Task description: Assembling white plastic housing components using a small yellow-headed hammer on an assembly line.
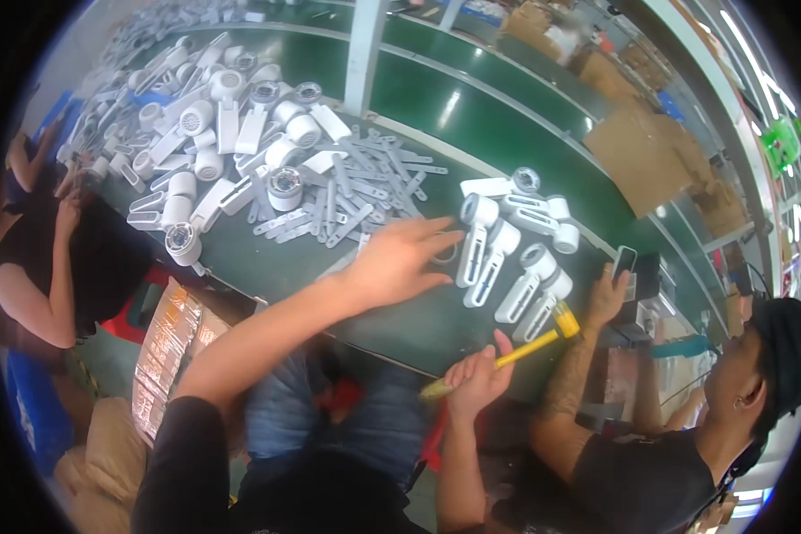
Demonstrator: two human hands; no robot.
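My left hand (399,264) reaches across the green table with its fingers stretched apart and nothing visible in them. Its fingertips are close to a group of white plastic devices (473,258), each with a round head and a flat slotted handle. My right hand (477,381) is closed around the handle of a yellow hammer (532,347). The hammer is held slanted at the table's front edge, its head up and to the right, just by the nearest white device (537,316). Loose flat grey strips (347,191) lie in a pile beyond my left hand.
A large heap of similar white devices (227,111) covers the table's far left. On the right a co-worker holds a small white-rimmed piece (626,260); another person (49,258) sits at the left. A pale post (363,58) rises behind the table. Cardboard (645,156) lies beyond.
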